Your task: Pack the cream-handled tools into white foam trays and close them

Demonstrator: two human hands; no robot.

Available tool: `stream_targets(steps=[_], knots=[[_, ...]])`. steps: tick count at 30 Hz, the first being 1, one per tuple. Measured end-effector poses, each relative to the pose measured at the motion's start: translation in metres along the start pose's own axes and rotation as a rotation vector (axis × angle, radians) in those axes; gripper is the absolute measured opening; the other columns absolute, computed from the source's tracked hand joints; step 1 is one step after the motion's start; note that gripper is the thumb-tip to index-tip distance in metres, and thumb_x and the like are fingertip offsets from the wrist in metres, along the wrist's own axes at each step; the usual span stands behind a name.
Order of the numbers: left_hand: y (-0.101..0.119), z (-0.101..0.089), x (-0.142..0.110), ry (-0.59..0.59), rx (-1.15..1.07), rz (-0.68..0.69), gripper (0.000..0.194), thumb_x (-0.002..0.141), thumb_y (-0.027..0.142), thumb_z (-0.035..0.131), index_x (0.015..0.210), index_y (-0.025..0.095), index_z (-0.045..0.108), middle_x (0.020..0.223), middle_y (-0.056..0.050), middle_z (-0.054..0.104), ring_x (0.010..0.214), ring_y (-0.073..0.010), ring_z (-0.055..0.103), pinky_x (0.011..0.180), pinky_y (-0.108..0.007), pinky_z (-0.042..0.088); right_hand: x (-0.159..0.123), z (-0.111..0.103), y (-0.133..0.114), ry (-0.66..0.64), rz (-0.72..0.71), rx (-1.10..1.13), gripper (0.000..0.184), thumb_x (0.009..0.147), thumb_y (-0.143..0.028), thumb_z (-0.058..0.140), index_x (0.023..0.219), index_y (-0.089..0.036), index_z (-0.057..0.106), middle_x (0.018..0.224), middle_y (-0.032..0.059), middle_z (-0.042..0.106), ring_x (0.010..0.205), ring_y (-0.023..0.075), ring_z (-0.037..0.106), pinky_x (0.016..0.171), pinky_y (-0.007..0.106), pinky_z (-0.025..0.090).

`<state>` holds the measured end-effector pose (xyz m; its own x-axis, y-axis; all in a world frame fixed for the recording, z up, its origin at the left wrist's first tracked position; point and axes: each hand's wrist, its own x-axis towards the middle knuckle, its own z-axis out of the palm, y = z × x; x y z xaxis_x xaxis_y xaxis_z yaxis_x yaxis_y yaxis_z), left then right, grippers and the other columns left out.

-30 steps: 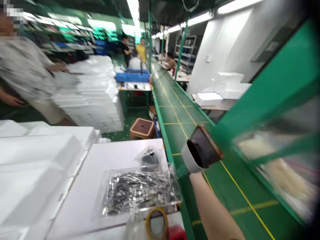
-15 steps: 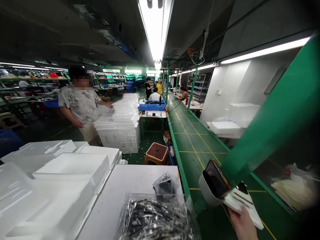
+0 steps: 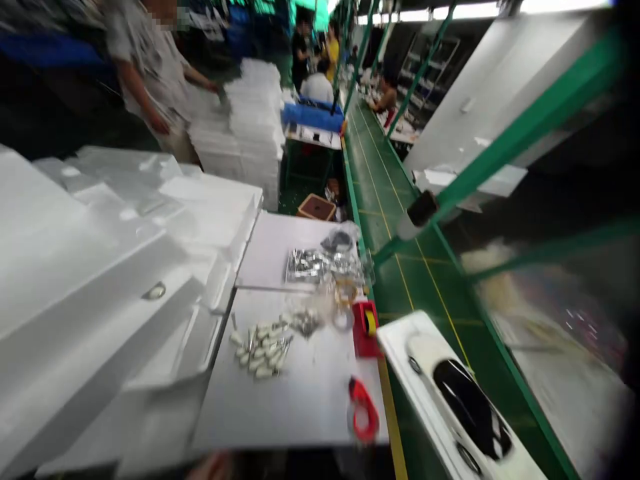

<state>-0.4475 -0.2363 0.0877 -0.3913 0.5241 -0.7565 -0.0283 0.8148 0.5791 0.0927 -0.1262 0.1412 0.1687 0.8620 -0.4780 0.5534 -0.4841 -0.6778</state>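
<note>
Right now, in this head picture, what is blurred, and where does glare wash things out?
In the head view, the green frame at right is smeared by motion, and the model car is soft; the white foam at left is washed out by glare; the wide lens bends the scene.

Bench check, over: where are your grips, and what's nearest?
Grip: one blurred patch at bottom edge, side unclear. Nearest: white board with small white capped parts, red tape dispenser. Foam trays left.
</note>
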Motion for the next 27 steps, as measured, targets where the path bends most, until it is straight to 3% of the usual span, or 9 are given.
stream_targets(steps=[2,4,6,8,12,16,21,27], knots=[[-0.045,-0.01,-0.007,-0.161,-0.048,0.002,0.039,0.095,0.046,0.064,0.118,0.015,0.067,0.118,-0.01,0.069,0.108,-0.0271,0.067,0.096,-0.046,0.056,-0.073,0.035,0.033,-0.004,0.135,0.041,0.1,0.039,-0.072,0.057,0.138,-0.057,0.053,0.139,0.0117,0.063,0.125,0.0456,0.061,0.075,0.069,0.054],[-0.079,-0.02,-0.01,-0.282,-0.125,0.02,0.047,0.093,0.05,0.065,0.122,0.013,0.066,0.121,-0.014,0.071,0.114,-0.0286,0.067,0.101,-0.044,0.054,-0.124,0.081,0.054,-0.042,0.244,0.131,0.09,0.054,-0.077,0.055,0.134,-0.037,0.062,0.127,0.0187,0.07,0.12,0.0457,0.065,0.086,0.068,0.056],[-0.103,-0.03,-0.01,-0.357,-0.232,0.049,0.062,0.091,0.057,0.064,0.136,0.014,0.059,0.137,-0.018,0.065,0.127,-0.0304,0.062,0.104,-0.04,0.052,-0.153,0.129,0.063,-0.171,0.291,0.402,0.075,0.067,-0.067,0.064,0.126,-0.022,0.065,0.126,0.0215,0.07,0.122,0.0426,0.065,0.1,0.062,0.054],[-0.123,-0.038,-0.008,-0.397,-0.324,0.041,0.071,0.09,0.062,0.064,0.144,0.017,0.054,0.148,-0.019,0.057,0.132,-0.0313,0.059,0.102,-0.04,0.054,-0.163,0.172,0.063,-0.35,0.294,0.549,0.063,0.069,-0.055,0.074,0.12,-0.017,0.066,0.122,0.02,0.073,0.116,0.038,0.07,0.105,0.056,0.053],[-0.169,-0.041,0.009,-0.356,-0.412,-0.071,0.071,0.078,0.06,0.079,0.131,0.016,0.064,0.133,-0.02,0.068,0.115,-0.0336,0.068,0.091,-0.043,0.058,-0.138,0.226,0.053,-0.638,0.309,0.538,0.057,0.071,-0.047,0.082,0.116,-0.017,0.067,0.116,0.0158,0.076,0.102,0.0308,0.075,0.101,0.049,0.057],[-0.208,-0.02,0.042,-0.258,-0.487,-0.086,0.064,0.078,0.051,0.081,0.128,0.015,0.066,0.111,-0.014,0.076,0.102,-0.0291,0.072,0.09,-0.04,0.058,-0.08,0.26,0.05,-0.735,0.336,0.433,0.054,0.074,-0.047,0.082,0.119,-0.021,0.065,0.121,0.0132,0.074,0.104,0.0285,0.074,0.097,0.045,0.06],[-0.225,0.017,0.075,-0.1,-0.475,-0.055,0.041,0.09,0.037,0.071,0.124,0.014,0.066,0.11,-0.01,0.075,0.095,-0.0218,0.072,0.092,-0.042,0.057,-0.021,0.29,0.056,-0.65,0.258,0.232,0.052,0.085,-0.054,0.066,0.127,-0.025,0.058,0.125,0.0112,0.072,0.108,0.0267,0.071,0.092,0.043,0.06],[-0.222,0.047,0.073,0.076,-0.428,0.034,0.038,0.095,0.04,0.065,0.123,0.015,0.065,0.123,-0.01,0.069,0.107,-0.0231,0.068,0.097,-0.046,0.055,0.001,0.295,0.055,-0.435,0.076,-0.185,0.043,0.084,-0.045,0.062,0.116,-0.019,0.068,0.118,0.0109,0.074,0.112,0.0294,0.066,0.099,0.043,0.052]])
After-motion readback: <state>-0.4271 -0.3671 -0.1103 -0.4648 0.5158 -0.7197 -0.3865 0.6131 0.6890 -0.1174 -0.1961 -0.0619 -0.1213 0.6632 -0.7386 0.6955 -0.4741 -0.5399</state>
